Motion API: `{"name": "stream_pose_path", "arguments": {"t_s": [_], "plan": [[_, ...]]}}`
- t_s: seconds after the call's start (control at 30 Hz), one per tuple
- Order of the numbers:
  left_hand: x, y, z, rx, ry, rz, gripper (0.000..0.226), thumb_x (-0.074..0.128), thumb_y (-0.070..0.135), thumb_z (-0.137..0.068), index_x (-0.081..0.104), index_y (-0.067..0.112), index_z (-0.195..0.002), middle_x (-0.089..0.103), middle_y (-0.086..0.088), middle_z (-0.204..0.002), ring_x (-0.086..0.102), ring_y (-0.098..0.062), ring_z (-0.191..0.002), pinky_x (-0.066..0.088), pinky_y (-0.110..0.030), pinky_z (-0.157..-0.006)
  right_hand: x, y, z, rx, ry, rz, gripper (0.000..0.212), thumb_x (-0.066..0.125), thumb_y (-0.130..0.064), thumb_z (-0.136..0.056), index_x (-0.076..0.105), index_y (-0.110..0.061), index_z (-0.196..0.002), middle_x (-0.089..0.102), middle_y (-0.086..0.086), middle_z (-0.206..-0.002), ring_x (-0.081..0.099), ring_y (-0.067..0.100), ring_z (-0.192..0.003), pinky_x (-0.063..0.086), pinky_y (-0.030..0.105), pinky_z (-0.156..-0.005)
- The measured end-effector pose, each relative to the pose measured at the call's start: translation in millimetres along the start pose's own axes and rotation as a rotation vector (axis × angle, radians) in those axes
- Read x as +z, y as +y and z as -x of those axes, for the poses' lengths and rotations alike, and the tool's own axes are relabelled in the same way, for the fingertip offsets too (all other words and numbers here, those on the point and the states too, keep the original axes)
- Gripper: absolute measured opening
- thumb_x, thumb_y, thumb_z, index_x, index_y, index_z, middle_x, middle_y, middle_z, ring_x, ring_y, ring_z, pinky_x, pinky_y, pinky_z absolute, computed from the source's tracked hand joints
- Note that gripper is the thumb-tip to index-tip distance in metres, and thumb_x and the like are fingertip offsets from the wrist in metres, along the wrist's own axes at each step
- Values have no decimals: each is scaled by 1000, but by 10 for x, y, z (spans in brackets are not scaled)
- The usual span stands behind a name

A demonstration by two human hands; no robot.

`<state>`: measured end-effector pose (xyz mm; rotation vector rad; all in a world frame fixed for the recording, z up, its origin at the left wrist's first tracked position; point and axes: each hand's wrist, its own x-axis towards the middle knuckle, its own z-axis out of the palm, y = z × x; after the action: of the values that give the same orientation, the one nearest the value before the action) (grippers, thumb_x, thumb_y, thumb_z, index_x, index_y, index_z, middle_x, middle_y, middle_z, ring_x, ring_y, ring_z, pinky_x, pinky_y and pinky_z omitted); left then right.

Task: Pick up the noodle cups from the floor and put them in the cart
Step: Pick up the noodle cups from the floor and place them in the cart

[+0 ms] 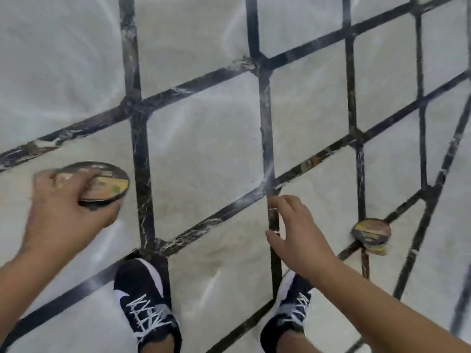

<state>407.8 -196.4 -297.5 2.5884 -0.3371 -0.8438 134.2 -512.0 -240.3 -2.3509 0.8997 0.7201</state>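
One cup [102, 183] is gripped from above in the left hand [63, 212], the right hand [293, 235] is held loose and empty, a second cup [371, 235] is left on the floor [216, 154] just right, likely reached next; cart unseen.

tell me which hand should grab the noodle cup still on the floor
Right. The right hand is open and holds nothing, and it hangs nearer the noodle cup on the floor, which sits off to its right. The left hand already has its grip on another noodle cup.
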Motion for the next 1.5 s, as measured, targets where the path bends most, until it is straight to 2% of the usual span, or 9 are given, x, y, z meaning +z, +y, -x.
{"name": "stream_pose_path", "arguments": {"t_s": [0.07, 0.23, 0.53, 0.63, 0.73, 0.9, 1.1, 1.23, 1.5], "plan": [[265, 886, 296, 69, -18, 116, 76, 92, 50, -69, 61, 38, -138, 35, 0, -145, 48, -26, -133, 40, -38, -116, -7, 367, 101, 47, 23, -2, 60, 68, -34, -95, 40, -32, -148, 38, -3, -151, 43, 23, -133, 50, 41, -103], [1079, 2330, 771, 312, -139, 149, 72, 91, 42, -73, 62, 39, -138, 31, 9, -149, 41, -16, -139, 35, -25, -110, -69, 1749, 261, 311, 27, 140, 77, 70, -47, -88, 37, -29, -155, 32, 7, -162, 40, 33, -140, 50, 48, -104], [2647, 3841, 1204, 599, -349, 42, 77, 93, 42, -69, 57, 40, -136, 36, 6, -142, 55, -22, -126, 50, -40, -105, 69, 4277, -34, 481, -116, 483, 103, 76, -55, -80, 15, -31, -160, 9, 16, -167, 12, 48, -151, 30, 74, -107], [2994, 4079, 1260, 640, -419, 16, 78, 93, 41, -68, 54, 43, -136, 35, 7, -141, 57, -20, -123, 50, -34, -100, 255, 4671, -138, 501, -90, 427, 86, 69, -43, -89, 19, -30, -159, 14, 17, -165, 27, 49, -144, 46, 66, -97], [3071, 4222, 1372, 655, -450, -21, 79, 93, 42, -68, 52, 43, -135, 33, 8, -142, 58, -19, -121, 51, -30, -96, 313, 4813, -22, 504, -54, 331, 93, 82, -49, -74, 29, -30, -149, 29, 16, -147, 41, 41, -124, 54, 55, -84], [2443, 4362, 1730, 566, -370, -49, 80, 95, 43, -66, 51, 42, -133, 30, 8, -145, 57, -16, -116, 55, -32, -94, -75, 4151, 611, 411, 43, 82, 105, 83, -55, -68, 25, -37, -153, 27, 10, -151, 43, 37, -128, 57, 50, -84], [942, 4319, 2377, 419, -161, 68, 76, 89, 44, -69, 43, 52, -129, 25, 20, -145, 50, -5, -121, 46, -16, -89, -1122, 2565, 1339, 135, 208, -127, 93, 78, -61, -69, 38, -40, -151, 27, 3, -155, 43, 31, -133, 58, 41, -79], [-50, 4174, 2666, 390, 2, 182, 78, 86, 43, -68, 44, 52, -132, 24, 21, -149, 50, -4, -128, 51, -21, -90, -1908, 1388, 1605, -106, 378, -172, 88, 71, -64, -66, 41, -44, -147, 26, -1, -159, 42, 28, -133, 58, 41, -76], [-1757, 2790, 3629, 301, 336, 390, 80, 95, 42, -65, 52, 47, -133, 25, 25, -149, 39, 16, -132, 32, 5, -93, -2434, -868, 2624, -522, 520, -181, 94, 80, -70, -52, 57, -43, -140, 32, -1, -157, 55, 32, -126, 58, 42, -84]]}}
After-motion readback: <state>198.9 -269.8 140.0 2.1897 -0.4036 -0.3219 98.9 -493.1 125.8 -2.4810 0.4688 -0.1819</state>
